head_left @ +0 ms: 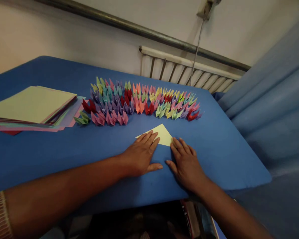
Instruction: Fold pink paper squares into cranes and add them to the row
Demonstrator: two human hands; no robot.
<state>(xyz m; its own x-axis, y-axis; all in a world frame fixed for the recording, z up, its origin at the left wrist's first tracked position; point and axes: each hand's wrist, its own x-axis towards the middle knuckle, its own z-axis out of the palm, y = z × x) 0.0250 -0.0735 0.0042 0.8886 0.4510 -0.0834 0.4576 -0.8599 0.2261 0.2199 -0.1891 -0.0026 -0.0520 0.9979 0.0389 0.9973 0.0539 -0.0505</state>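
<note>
A pale yellow sheet of paper [164,135], folded into a triangle, lies flat on the blue table in front of me. My left hand [142,154] rests on its left part with the fingers stretched out and the thumb apart. At the right corner of the paper, the fingertips of my right hand [185,161] press down, the palm toward the table and the thumb spread. Both hands are open. Beyond them stand rows of small folded paper cranes [139,99] in pink, purple, red, green, yellow and blue.
A stack of coloured paper sheets [35,106], pale yellow on top, lies at the left of the blue table [102,142]. Behind the table are a radiator [184,66] and a metal pipe [139,28] along the wall. A blue curtain [276,109] hangs at the right.
</note>
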